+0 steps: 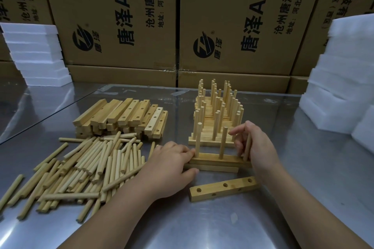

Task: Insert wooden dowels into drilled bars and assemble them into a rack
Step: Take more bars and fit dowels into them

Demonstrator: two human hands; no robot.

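A drilled bar (214, 157) lies on another bar (214, 168) on the steel counter (202, 224), near centre, with two upright dowels (198, 139) in it. The left hand (170, 166) grips its left end. The right hand (257, 143) pinches a third dowel (247, 147) upright at its right end. A spare bar (224, 188) lies just in front, finished racks (216, 115) just behind, and loose dowels (85, 166) and stacked bars (123, 115) to the left.
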